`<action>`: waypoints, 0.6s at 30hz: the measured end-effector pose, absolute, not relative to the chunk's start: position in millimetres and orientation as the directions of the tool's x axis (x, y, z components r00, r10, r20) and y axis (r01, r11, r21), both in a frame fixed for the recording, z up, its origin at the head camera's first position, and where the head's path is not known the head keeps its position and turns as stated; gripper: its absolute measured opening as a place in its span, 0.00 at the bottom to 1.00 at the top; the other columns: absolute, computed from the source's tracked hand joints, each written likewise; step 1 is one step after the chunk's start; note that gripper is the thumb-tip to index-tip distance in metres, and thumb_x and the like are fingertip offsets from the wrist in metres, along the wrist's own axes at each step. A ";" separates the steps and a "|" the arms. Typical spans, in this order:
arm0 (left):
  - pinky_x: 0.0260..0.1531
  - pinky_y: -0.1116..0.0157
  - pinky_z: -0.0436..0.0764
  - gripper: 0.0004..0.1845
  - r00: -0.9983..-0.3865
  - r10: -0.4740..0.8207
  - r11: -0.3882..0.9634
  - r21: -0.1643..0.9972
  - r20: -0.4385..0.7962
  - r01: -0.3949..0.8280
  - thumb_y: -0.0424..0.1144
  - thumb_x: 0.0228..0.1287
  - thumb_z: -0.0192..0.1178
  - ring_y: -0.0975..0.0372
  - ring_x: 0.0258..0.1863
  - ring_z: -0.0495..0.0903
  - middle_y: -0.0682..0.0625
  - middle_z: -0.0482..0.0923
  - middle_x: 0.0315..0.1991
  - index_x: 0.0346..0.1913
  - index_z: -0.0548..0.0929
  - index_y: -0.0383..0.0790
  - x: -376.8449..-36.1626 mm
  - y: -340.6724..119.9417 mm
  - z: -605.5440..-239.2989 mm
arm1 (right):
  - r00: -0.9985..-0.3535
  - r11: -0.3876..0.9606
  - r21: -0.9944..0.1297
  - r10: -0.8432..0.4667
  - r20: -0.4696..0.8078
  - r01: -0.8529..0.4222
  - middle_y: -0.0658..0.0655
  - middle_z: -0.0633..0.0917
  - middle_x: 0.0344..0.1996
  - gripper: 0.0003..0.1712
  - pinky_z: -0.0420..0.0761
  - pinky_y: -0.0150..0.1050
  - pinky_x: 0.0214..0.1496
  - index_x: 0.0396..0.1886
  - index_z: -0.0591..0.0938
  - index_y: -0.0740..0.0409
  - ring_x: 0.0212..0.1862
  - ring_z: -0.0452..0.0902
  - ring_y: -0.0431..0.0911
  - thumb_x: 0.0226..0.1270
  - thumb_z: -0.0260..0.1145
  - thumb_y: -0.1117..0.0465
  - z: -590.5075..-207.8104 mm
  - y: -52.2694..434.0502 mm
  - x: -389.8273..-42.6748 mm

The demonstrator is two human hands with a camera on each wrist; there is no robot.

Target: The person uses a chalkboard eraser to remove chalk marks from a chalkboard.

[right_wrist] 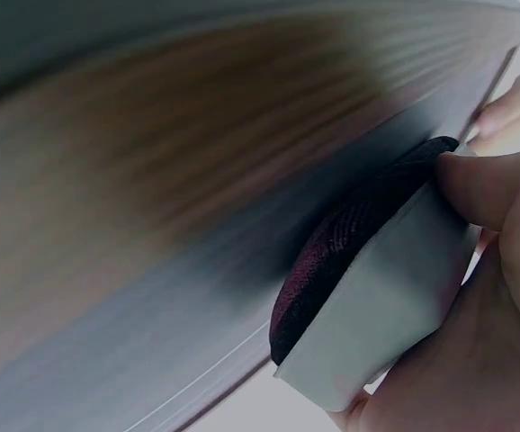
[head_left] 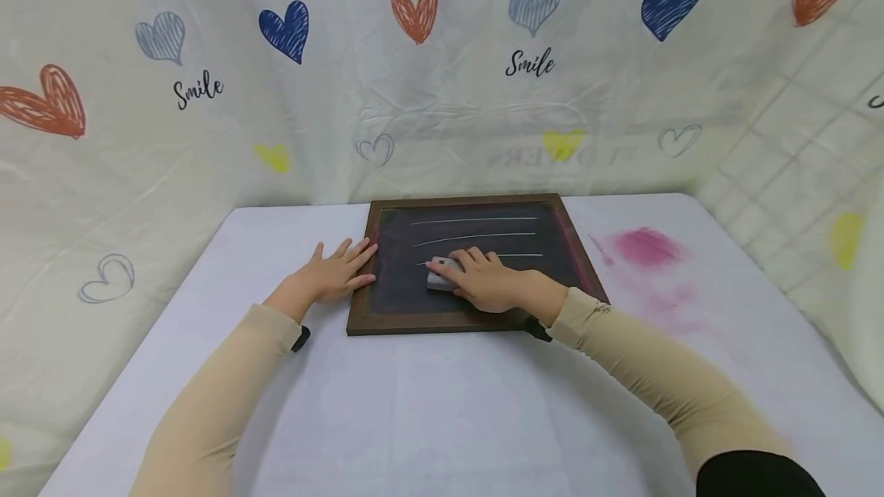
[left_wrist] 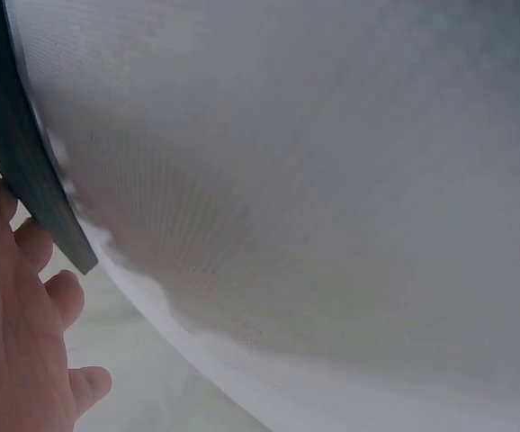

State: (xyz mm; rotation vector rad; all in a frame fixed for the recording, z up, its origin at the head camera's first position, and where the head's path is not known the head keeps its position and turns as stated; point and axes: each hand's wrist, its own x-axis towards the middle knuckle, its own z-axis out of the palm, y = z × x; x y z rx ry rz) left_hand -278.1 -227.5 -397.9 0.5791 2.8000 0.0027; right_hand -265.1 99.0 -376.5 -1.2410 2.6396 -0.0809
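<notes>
A small grey eraser with a dark felt pad [head_left: 442,274] sits face-down on a dark chalkboard in a brown wooden frame [head_left: 476,259], near the board's lower left part, at the left end of the lowest of three white chalk lines [head_left: 483,237]. The right hand [head_left: 486,281] covers it, fingers curled over its top and gripping it. The left hand [head_left: 334,274] lies flat on the white table [head_left: 442,405], fingers straight and relaxed, their tips touching the left edge of the frame.

The right wrist view shows what the head view cannot — the eraser's pale body [right_wrist: 377,315] and, beneath it, a dark reddish-black felt pad [right_wrist: 332,261] pressed against the blurred board surface, with the thumb [right_wrist: 485,189] pinching the body's side. The left wrist view shows the fingers [left_wrist: 26,297] against the dark frame edge [left_wrist: 35,180], beside the pale tabletop.

From the head view alone, a pink smudge [head_left: 645,245] marks the table right of the board, and a cream heart-printed cloth [head_left: 442,60] hangs behind.
</notes>
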 end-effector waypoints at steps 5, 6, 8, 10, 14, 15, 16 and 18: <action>0.70 0.31 0.38 0.39 -0.878 0.390 0.919 0.050 -0.278 0.392 0.61 0.82 0.39 0.45 0.81 0.40 0.45 0.39 0.84 0.84 0.44 0.46 -277.9 -226.2 -398.3 | -0.570 0.598 -0.121 -0.797 -0.200 -0.793 0.65 0.59 0.76 0.36 0.64 0.63 0.68 0.85 0.49 0.44 0.74 0.56 0.61 0.86 0.50 0.56 -376.2 71.1 -258.8; 0.70 0.31 0.38 0.39 -0.877 0.390 0.918 0.050 -0.279 0.393 0.61 0.82 0.39 0.45 0.81 0.41 0.45 0.39 0.84 0.84 0.45 0.46 -277.4 -226.1 -398.2 | -0.566 0.592 -0.114 -0.800 -0.199 -0.797 0.65 0.59 0.76 0.36 0.64 0.63 0.68 0.85 0.49 0.44 0.74 0.56 0.61 0.86 0.51 0.56 -376.7 69.0 -257.8; 0.70 0.31 0.38 0.39 -0.876 0.391 0.918 0.051 -0.281 0.394 0.61 0.82 0.39 0.44 0.81 0.41 0.44 0.40 0.84 0.84 0.45 0.45 -276.1 -225.7 -397.8 | -0.561 0.585 -0.105 -0.806 -0.192 -0.804 0.64 0.60 0.75 0.36 0.65 0.62 0.68 0.85 0.49 0.44 0.73 0.57 0.60 0.85 0.51 0.56 -378.1 68.6 -256.6; 0.70 0.30 0.38 0.39 -0.876 0.394 0.917 0.057 -0.278 0.394 0.61 0.82 0.40 0.44 0.81 0.42 0.44 0.40 0.84 0.84 0.46 0.45 -274.8 -225.3 -396.9 | -0.565 0.587 -0.100 -0.804 -0.184 -0.803 0.64 0.60 0.75 0.36 0.66 0.61 0.67 0.85 0.50 0.44 0.73 0.58 0.60 0.85 0.51 0.56 -379.2 72.6 -256.5; 0.70 0.30 0.37 0.39 -0.876 0.396 0.916 0.062 -0.274 0.395 0.61 0.82 0.40 0.44 0.81 0.41 0.44 0.40 0.84 0.84 0.46 0.45 -275.3 -225.5 -396.4 | -0.587 0.608 -0.119 -0.791 -0.171 -0.785 0.65 0.61 0.74 0.37 0.67 0.61 0.66 0.85 0.50 0.44 0.71 0.59 0.60 0.85 0.52 0.56 -378.8 89.4 -257.1; 0.70 0.30 0.37 0.39 -0.876 0.398 0.916 0.063 -0.273 0.396 0.61 0.82 0.40 0.44 0.81 0.41 0.44 0.40 0.84 0.84 0.45 0.45 -275.7 -225.6 -396.5 | -0.595 0.616 -0.121 -0.785 -0.170 -0.778 0.65 0.61 0.74 0.37 0.67 0.61 0.66 0.85 0.49 0.44 0.71 0.59 0.60 0.85 0.52 0.55 -378.6 94.9 -257.7; 0.70 0.30 0.37 0.39 -0.876 0.399 0.916 0.063 -0.273 0.397 0.61 0.82 0.40 0.44 0.81 0.41 0.44 0.40 0.84 0.84 0.45 0.45 -276.2 -225.8 -396.8 | -0.603 0.624 -0.131 -0.780 -0.166 -0.771 0.65 0.61 0.74 0.37 0.67 0.61 0.65 0.85 0.49 0.44 0.71 0.60 0.60 0.85 0.52 0.56 -377.9 100.8 -257.9; 0.70 0.30 0.37 0.39 -0.875 0.399 0.915 0.062 -0.274 0.398 0.61 0.82 0.40 0.44 0.81 0.41 0.44 0.39 0.84 0.84 0.45 0.45 -277.1 -226.4 -397.1 | -0.621 0.638 -0.142 -0.770 -0.149 -0.757 0.65 0.62 0.73 0.37 0.68 0.62 0.64 0.85 0.50 0.45 0.70 0.60 0.61 0.85 0.53 0.56 -377.2 113.7 -259.5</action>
